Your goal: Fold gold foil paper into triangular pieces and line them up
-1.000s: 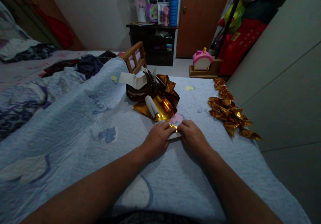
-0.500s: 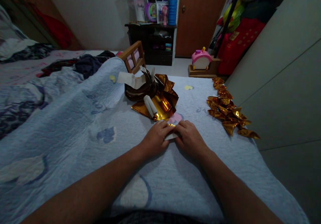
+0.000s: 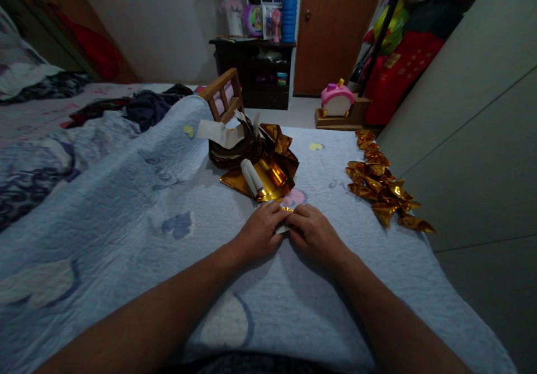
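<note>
My left hand (image 3: 258, 233) and my right hand (image 3: 315, 232) lie side by side on a pale blue quilt (image 3: 126, 217), knuckles up and fingers curled. Between their fingertips they pinch a small piece of gold foil paper (image 3: 285, 221) with a white underside; most of it is hidden by the fingers. Just beyond the hands lies a loose stack of gold foil sheets (image 3: 268, 175) with a white roll on it, in front of a dark round container (image 3: 232, 149).
A row of folded gold paper pieces (image 3: 384, 187) lies at the quilt's right edge beside a grey wardrobe wall (image 3: 474, 128). A small wooden chair back (image 3: 222, 94), dark clothes, a black shelf and a pink toy stand farther back.
My right hand has slid a little to the left, closing the gap to my left hand and covering more of the paper. The rest has stayed put.
</note>
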`<state>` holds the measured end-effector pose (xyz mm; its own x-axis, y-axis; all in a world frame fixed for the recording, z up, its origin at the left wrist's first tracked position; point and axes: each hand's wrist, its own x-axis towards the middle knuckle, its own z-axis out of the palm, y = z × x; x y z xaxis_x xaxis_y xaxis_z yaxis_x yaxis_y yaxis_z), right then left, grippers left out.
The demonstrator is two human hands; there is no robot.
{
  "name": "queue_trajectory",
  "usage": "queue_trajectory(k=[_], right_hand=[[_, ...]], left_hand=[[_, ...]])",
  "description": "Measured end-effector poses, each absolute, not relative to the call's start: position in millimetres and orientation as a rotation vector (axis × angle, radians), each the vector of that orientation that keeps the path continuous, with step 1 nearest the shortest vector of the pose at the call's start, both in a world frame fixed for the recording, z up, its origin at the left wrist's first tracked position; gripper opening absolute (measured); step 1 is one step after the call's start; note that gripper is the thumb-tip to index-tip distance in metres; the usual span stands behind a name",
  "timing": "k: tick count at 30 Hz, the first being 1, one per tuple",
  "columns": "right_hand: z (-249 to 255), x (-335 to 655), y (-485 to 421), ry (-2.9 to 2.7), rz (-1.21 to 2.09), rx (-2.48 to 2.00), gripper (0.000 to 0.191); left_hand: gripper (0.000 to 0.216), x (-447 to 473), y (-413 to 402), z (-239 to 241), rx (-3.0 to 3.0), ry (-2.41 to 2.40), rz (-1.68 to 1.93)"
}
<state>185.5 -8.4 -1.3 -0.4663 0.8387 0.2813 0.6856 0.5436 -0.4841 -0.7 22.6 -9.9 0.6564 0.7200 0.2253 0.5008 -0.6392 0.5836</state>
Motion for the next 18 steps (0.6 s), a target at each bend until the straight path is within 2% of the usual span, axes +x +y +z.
queue_trajectory(k=[8,18], right_hand=[[-2,187,-10,-2.273,0.495,-1.226,0.017],[0,181,-11,-2.271,0.477,-1.219,0.008]], left_hand=[[0.044,-5,26,-2,2.364,0.889,0.549],[0.037,-9,32,0,2.326,0.774,0.575]])
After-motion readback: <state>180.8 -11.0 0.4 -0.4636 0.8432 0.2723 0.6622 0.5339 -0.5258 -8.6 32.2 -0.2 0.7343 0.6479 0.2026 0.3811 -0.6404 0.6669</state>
